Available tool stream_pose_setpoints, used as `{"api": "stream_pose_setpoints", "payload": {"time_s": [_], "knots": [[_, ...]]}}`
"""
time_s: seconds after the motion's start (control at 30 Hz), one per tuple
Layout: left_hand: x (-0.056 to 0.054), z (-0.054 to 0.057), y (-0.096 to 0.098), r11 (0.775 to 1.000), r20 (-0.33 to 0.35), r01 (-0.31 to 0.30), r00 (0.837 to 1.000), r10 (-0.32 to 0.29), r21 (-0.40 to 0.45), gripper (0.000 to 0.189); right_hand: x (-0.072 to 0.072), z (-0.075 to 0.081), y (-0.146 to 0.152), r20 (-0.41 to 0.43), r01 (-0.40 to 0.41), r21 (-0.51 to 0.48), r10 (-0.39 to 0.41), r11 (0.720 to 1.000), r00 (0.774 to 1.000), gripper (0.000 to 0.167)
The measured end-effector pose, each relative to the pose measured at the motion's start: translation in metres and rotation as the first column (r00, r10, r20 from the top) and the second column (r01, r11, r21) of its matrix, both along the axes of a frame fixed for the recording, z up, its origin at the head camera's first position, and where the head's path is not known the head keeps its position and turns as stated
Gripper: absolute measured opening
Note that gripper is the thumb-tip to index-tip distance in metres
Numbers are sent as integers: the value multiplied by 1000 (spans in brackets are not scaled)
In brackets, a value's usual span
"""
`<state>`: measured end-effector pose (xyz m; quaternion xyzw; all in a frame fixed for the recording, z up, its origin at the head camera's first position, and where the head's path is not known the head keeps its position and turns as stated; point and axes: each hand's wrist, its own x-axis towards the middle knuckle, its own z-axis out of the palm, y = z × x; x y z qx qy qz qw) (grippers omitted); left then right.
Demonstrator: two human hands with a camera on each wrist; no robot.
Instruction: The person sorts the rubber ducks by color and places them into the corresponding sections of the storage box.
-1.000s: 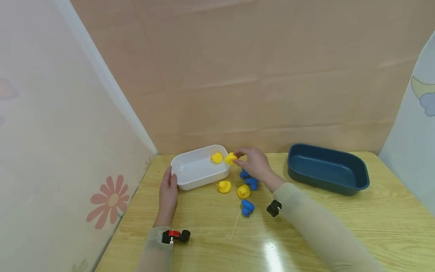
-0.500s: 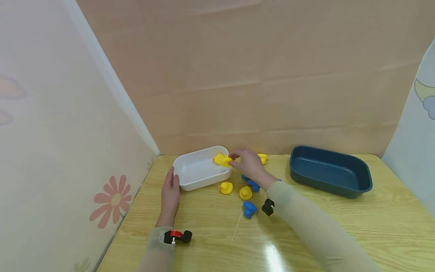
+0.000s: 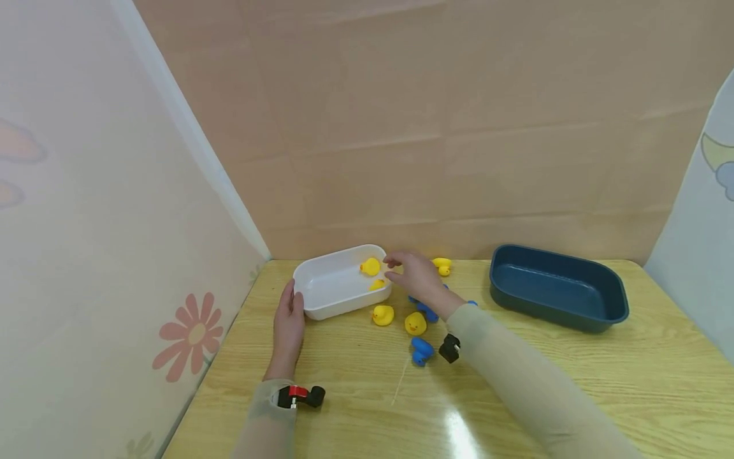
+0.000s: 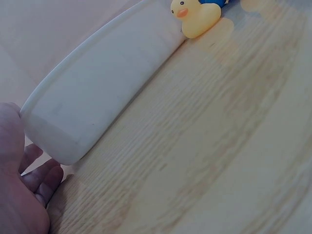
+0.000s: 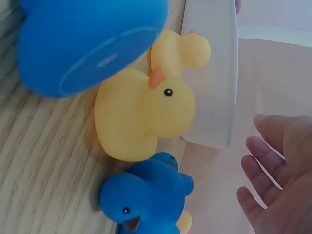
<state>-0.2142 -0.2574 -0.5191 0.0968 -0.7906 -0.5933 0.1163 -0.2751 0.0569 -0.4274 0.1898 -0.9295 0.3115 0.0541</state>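
My left hand rests against the left end of a white basin, its fingers on the outside of the wall. Inside the basin's right end are two yellow rubber ducks, one standing duck and a lower duck partly hidden by the wall. Over the right rim hovers my right hand, fingers apart and nothing between them. In front of the basin sit a yellow duck and another yellow duck. A blue duck lies nearer me. Under my right hand, blue ducks are partly covered.
A dark blue basin stands at the right of the wooden table. Behind my right hand lies a yellow duck near the back edge. Brown paper covers the back; a pale wall borders the left.
The yellow duck that my right hand pinched has been let go and is now in the white basin. My right fingers have spread. The left hand stays at the basin's end.
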Motion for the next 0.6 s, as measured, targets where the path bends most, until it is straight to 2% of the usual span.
{"api": "stream_pose_setpoints", "payload": {"time_s": [0.27, 0.6], "knots": [[0, 1, 0, 1000, 3, 5, 1000, -5, -12, 62, 8, 0, 9, -34, 23, -3, -23, 1000, 999, 30], [1, 0, -1, 1000, 4, 13, 1000, -13, -18, 64, 30, 0, 18, 63, 2, -10, -2, 1000, 998, 34]]}}
